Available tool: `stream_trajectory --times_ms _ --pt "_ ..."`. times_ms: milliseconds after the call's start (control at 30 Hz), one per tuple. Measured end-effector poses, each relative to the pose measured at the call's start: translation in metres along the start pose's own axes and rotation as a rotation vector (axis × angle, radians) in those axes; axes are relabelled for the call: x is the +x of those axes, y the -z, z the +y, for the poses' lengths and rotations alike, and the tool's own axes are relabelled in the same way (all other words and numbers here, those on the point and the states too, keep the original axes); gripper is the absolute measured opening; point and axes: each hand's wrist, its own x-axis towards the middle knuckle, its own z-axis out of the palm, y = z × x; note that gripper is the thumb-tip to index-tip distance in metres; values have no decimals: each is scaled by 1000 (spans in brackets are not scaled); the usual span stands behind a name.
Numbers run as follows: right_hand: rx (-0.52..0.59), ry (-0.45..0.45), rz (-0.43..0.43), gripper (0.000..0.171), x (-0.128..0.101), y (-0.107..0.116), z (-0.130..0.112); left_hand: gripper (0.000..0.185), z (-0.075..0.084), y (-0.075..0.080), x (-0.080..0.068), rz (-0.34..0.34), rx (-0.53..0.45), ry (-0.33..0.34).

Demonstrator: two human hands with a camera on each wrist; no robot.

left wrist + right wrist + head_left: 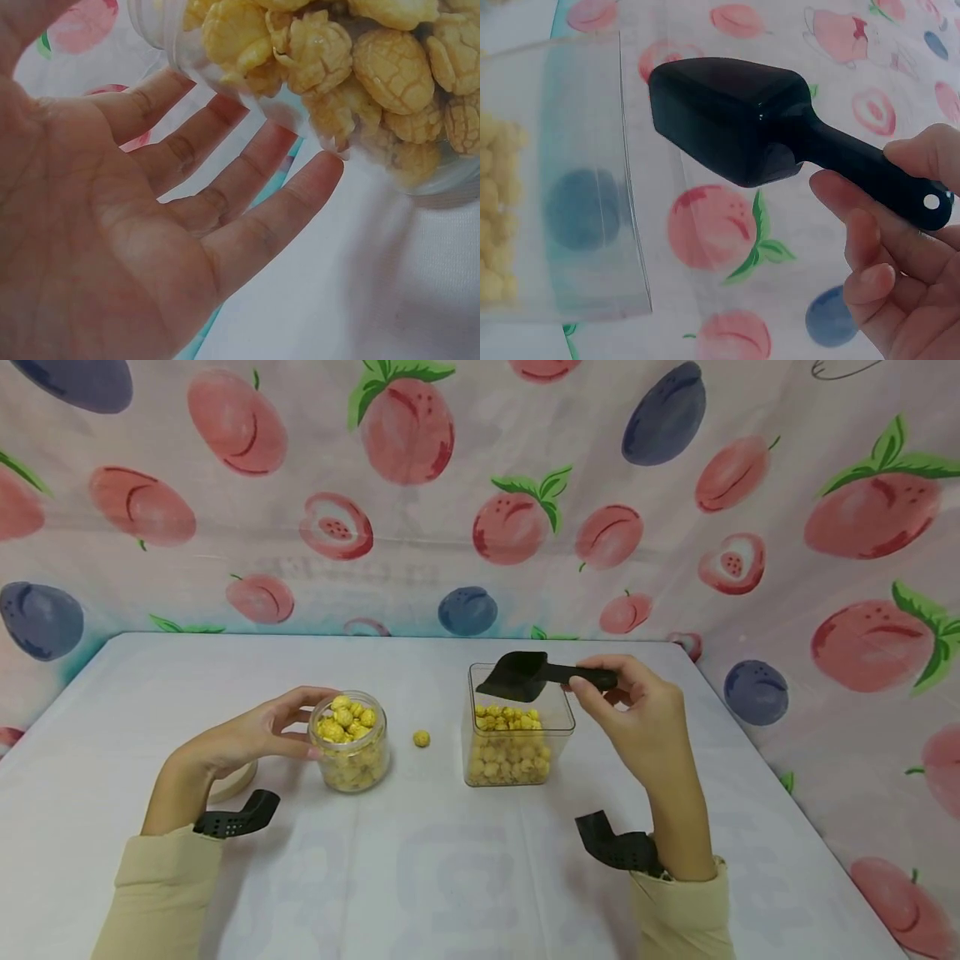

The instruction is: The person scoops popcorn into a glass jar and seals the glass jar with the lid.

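Observation:
My left hand (258, 731) holds a round glass jar (352, 768) of yellow popcorn by its side, the thumb near me and the fingers beyond. In the left wrist view, fairly straight fingertips touch the glass (289, 112). My right hand (637, 714) pinches the handle of a black scoop (517, 677) between thumb and fingers. The scoop's blade points left over the open mouth of a clear square container (510, 777), which is partly filled with popcorn. No popcorn shows in the scoop. In the right wrist view, the scoop (727, 120) appears beside the container's wall (592, 262).
A single piece of popcorn (422, 738) lies on the white table (420, 877) between jar and container. Partly hidden behind the left wrist is a round pale lid (234, 783). A fruit-print cloth (420, 518) hangs behind the table and along its right side.

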Motion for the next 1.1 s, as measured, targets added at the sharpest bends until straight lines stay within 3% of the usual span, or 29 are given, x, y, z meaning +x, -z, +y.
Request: stream_trajectory --times_ms 167,433,700,900,1100 --pt "10 -44 -15 19 3 4 12 69 1 0 -2 4 3 14" --pt "-72 -88 -94 24 7 -2 34 70 1 -3 -2 14 0 19" --pt "-49 -62 -44 38 6 -13 44 69 -1 -3 -2 9 4 10" --pt "-27 -44 -29 36 8 -17 46 70 -1 -3 -1 13 5 3" --pt "-83 -126 -61 31 7 -12 53 68 -1 -5 -3 12 -5 -5"
